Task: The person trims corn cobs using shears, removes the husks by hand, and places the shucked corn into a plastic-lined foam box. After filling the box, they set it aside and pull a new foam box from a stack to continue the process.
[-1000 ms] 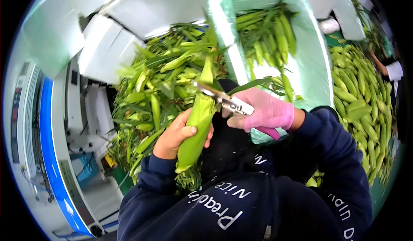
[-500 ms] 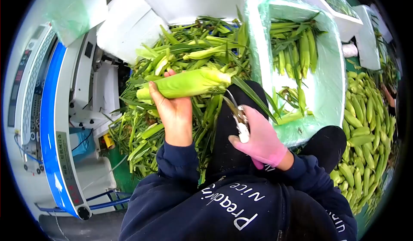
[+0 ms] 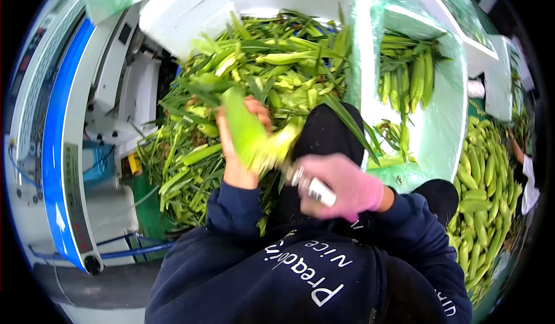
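My bare left hand [image 3: 236, 165] is closed round a green ear of corn [image 3: 243, 130] in its husk. The ear is tilted, its pale end pointing down towards my right hand, and is smeared by motion. My right hand [image 3: 344, 188], in a pink glove, grips pruning shears [image 3: 318, 190] with a white handle. Their metal end is at the pale end of the ear; blur hides whether the blades touch or close on it. Beneath both hands spreads a heap of stripped husks and leaves [image 3: 196, 156].
To the right, a white foam box [image 3: 419, 156] lined with green plastic holds ears and leaves. A large pile of green corn ears [image 3: 485, 191] lies beyond my knee. A blue-and-white machine [image 3: 55, 150] stands at left. Another person's arm [image 3: 517, 150] shows at the far right.
The ear has turned from lying nearly level to steeply tilted, its pale end now lower. My right hand has moved left and the shears have come to that end.
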`<state>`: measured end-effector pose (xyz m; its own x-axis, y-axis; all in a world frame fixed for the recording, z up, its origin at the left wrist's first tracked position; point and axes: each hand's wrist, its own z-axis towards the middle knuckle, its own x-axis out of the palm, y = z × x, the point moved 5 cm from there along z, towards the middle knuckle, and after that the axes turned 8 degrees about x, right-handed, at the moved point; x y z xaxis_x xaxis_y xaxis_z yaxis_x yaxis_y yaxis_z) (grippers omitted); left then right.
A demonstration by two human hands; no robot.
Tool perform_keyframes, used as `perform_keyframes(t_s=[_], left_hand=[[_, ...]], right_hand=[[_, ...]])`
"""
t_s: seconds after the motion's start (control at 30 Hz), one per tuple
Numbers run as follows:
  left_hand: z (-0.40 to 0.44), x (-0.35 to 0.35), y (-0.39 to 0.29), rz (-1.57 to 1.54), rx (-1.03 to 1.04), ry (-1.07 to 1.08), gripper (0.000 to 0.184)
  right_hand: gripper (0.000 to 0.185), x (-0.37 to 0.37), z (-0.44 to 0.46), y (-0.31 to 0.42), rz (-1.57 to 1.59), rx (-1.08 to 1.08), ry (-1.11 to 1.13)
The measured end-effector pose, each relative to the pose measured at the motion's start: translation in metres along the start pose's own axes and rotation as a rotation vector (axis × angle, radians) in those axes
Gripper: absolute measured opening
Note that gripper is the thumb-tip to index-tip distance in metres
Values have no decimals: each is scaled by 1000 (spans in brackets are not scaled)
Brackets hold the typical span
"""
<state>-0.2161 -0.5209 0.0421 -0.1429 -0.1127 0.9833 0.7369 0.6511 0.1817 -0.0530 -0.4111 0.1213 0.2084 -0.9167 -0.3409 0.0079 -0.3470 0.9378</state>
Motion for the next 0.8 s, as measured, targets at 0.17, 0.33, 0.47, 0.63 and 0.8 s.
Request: perform_keyframes(t_s=[0.17, 0.33, 0.47, 0.63, 0.8], left_hand=[[-22, 25, 6, -23, -102, 453, 21], [-62, 0, -23, 379, 84, 242, 34], [-102, -42, -10, 253, -253, -275, 90], [-104, -53, -24, 927, 130, -417, 78], [-93, 12, -43, 2237, 740, -26, 72]], right_hand=[[34, 42, -4, 6, 232, 118, 541], [43, 6, -8, 0, 722, 283, 392], [46, -36, 36, 36, 416, 93, -18], [30, -62, 81, -26, 1325, 10, -86], [38, 11, 22, -60, 1136, 518, 147]])
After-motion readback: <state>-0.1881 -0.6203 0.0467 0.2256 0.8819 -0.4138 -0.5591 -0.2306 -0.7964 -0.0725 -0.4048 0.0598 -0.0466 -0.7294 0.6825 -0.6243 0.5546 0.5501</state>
